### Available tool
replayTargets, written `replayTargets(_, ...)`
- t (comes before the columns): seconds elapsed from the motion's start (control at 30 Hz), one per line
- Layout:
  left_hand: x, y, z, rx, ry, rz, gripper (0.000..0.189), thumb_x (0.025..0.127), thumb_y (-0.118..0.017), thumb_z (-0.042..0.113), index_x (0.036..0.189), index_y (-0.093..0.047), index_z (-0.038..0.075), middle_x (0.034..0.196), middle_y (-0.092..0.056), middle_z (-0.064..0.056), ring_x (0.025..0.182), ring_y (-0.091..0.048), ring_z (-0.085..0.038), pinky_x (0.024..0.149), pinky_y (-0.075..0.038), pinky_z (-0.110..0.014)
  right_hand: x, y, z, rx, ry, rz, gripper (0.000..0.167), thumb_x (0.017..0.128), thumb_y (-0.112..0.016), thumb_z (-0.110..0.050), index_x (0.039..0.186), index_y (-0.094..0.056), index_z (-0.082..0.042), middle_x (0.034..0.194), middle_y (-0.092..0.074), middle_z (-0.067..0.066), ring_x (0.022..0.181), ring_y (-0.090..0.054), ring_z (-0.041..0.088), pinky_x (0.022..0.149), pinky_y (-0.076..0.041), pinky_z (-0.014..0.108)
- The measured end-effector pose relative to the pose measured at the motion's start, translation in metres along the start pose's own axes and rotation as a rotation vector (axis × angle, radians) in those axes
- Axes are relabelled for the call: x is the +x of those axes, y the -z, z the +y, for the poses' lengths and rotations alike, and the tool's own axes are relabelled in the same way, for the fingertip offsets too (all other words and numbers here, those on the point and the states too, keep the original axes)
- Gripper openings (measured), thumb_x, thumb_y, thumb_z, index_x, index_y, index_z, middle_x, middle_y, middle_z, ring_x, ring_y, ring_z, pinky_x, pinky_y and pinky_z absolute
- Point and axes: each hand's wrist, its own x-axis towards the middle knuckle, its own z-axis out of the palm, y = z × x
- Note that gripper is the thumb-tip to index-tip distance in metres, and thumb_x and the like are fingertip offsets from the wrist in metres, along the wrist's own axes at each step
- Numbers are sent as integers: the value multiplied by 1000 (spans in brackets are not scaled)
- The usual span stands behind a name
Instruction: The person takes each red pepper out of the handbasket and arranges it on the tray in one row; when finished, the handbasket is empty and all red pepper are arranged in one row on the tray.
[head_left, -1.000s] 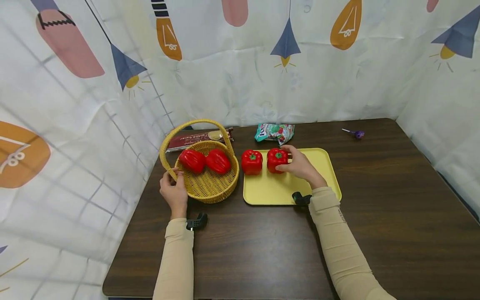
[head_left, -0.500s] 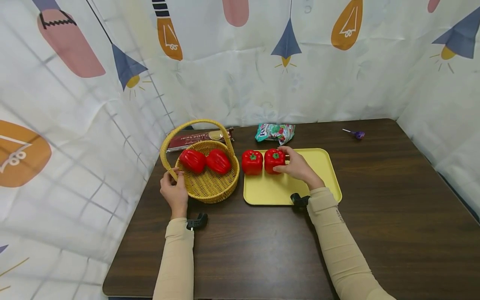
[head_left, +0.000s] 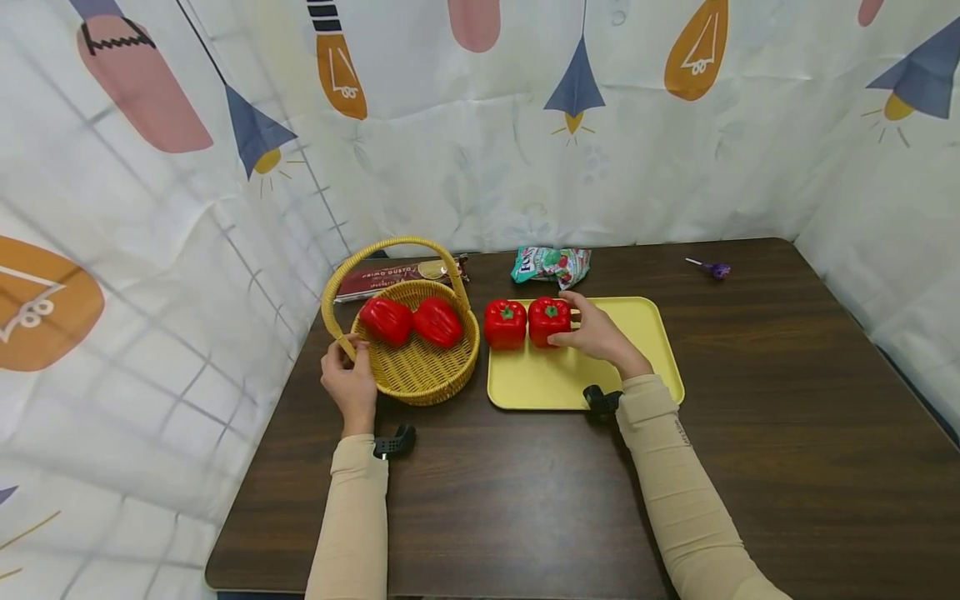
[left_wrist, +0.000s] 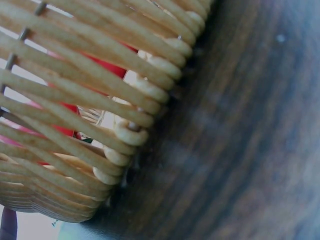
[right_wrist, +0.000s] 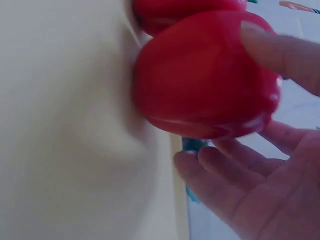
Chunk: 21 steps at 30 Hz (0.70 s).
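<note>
My left hand (head_left: 350, 385) grips the yellow woven basket (head_left: 420, 392) where its handle meets the rim at the left. Two red bell peppers (head_left: 411, 322) lie on their sides in the basket; red also shows through the weave (left_wrist: 75, 105) in the left wrist view. On the yellow tray (head_left: 540, 387), my right hand (head_left: 597, 333) holds a red bell pepper (head_left: 549, 322), its thumb on the near side and fingers behind. This pepper (right_wrist: 205, 75) stands upright on the tray. Just left of it is another upright red bell pepper (head_left: 505, 324), with hardly any gap.
Behind the basket lies a dark red snack packet (head_left: 382, 279). A green candy bag (head_left: 551, 266) lies behind the tray, and a purple lollipop (head_left: 717, 270) at the back right. Patterned curtains (head_left: 480, 167) border the dark wooden table (head_left: 510, 500) at the back and sides.
My right hand has slid its bell pepper slightly left, towards the other one on the tray; over the last half second it hardly moves. The left hand and basket stay put.
</note>
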Motion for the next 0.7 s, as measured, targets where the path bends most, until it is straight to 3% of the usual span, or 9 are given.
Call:
replayTargets(0.17,0,1,2,13,4,-9,16,91,-65,9,104,-68,1,92,-60,-4,87,-53,-10,70,-45,-19,-9,11,-9,-24,31,20,85,87,-73,-25,154,-23,-8,152,-33,19,135,-35,44,107,-35,54)
replayTargets(0.4,-1,1,1,7,-3,-1,16,91,-64,7,104,-68,-1,91,-62,-7,88,-53,-10,71,-44,-19,-23,14,-34,8,178,209,68,90,-70,-24,148,-38,-9,146,-43,16,130,-43,37,108,-33,53)
replayTargets(0.53,0,1,1,-12,-11,-5,16,91,-65,7,104,-68,-2,91,-63,-9,89,-53,-11,71,-44,-20,-29,-1,-54,74,304,279,55,91,-70,-19,141,-49,-7,140,-49,12,128,-45,32,108,-36,48)
replayTargets(0.7,0,1,-1,-9,9,-5,17,91,-66,9,106,-68,1,94,-62,-9,89,-54,-10,72,-45,-18,-27,-38,-74,134,418,266,42,90,-70,-13,130,-59,-8,130,-57,8,118,-52,31,100,-44,49)
